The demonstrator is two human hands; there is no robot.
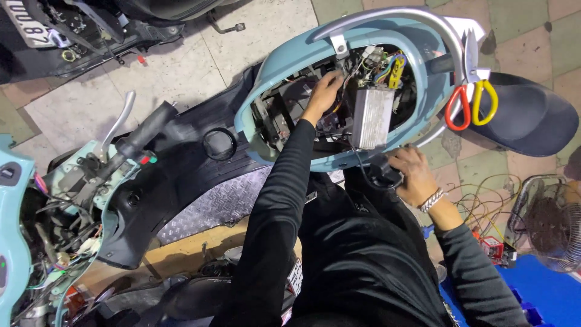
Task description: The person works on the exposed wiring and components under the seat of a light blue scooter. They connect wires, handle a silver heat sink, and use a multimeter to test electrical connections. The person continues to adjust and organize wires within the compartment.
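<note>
**Hands inside a scooter's open rear bay**

Tiled floor (181, 66) in pale grey and green squares lies under a light blue scooter (284, 57) with its seat lifted away, so the rear compartment (290, 112) gapes open at 12 o'clock. At 1 o'clock inside it sits a ribbed silver controller box (370, 118), with a bundle of coloured wires (387, 66) just above. The left hand (322, 94) reaches into the bay at 12 o'clock, fingers curled together on thin wires beside the box; whether it pinches 1 lead cannot be told. The right hand (414, 175), at 2 o'clock, is closed around a black connector (382, 175) on a black cable just below the box, at the body's rim. Scissors (472, 103) with 1 red and 1 yellow handle hang on the grab rail at 2 o'clock. A fan (548, 221) and loose wires lie at 4 o'clock; handlebar (142, 133) at 9 o'clock.

Judging by the grip, wiring work at the controller is under way; joining leads here would call for a steady pinch and matched plugs.
</note>
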